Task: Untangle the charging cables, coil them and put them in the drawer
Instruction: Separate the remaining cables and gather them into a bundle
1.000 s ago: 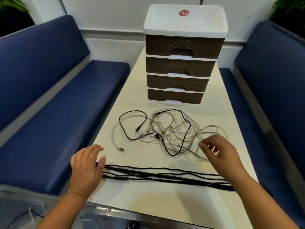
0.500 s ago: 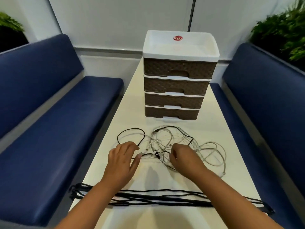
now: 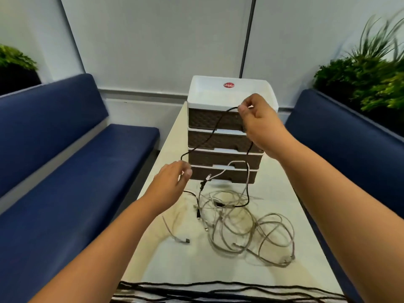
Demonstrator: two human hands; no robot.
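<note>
The left hand [image 3: 172, 182], fingers loosely curled, is seemingly pinching the black cable [image 3: 204, 139], though blur obscures this. The cable has been lifted from the pale tangle [image 3: 238, 224] on the table [image 3: 279, 193] by the pinching right hand [image 3: 255, 119], so separation has begun before the closed drawers [image 3: 220, 158].

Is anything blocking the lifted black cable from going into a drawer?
Yes. The black cable, pinched by the right hand, still runs down into the pale cable tangle, and all four drawers of the drawer unit are closed.

black cable [image 3: 205, 141] lifted, pale cables [image 3: 238, 228] tangled
</note>
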